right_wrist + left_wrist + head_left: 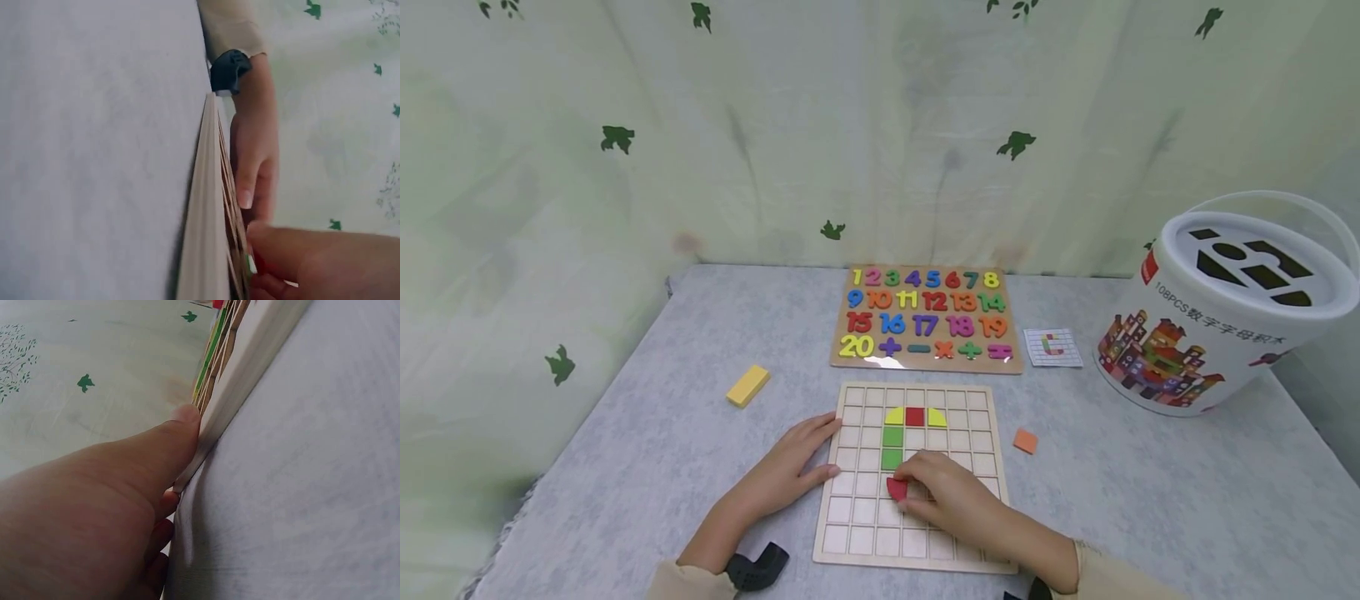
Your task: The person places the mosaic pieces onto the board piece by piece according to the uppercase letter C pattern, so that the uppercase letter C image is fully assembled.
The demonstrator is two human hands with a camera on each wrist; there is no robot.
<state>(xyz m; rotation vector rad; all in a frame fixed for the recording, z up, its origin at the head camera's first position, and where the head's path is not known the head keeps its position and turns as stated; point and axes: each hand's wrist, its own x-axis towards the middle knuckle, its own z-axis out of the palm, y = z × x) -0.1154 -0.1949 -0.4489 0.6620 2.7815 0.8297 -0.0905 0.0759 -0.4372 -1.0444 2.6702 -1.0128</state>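
My right hand (951,496) pinches a red quarter-circle tile (896,489) between thumb and fingers, low over a wooden grid board (838,537). Just above that tile, two green square tiles (892,447) sit one over the other in the grid. A red square tile (914,417) lies in a row higher up, flanked by a yellow quarter-circle tile (894,417) and another yellow quarter-circle tile (937,417). My left hand (782,467) touches the board's left edge with extended fingers; its thumb (186,415) presses against the rim in the left wrist view.
Behind the board lies a number puzzle (925,367), with a small pattern card (1037,357) to its right. A white bucket (1157,367) stands at the far right. An orange square tile (1026,441) lies right of the board, a yellow block (748,386) to its left.
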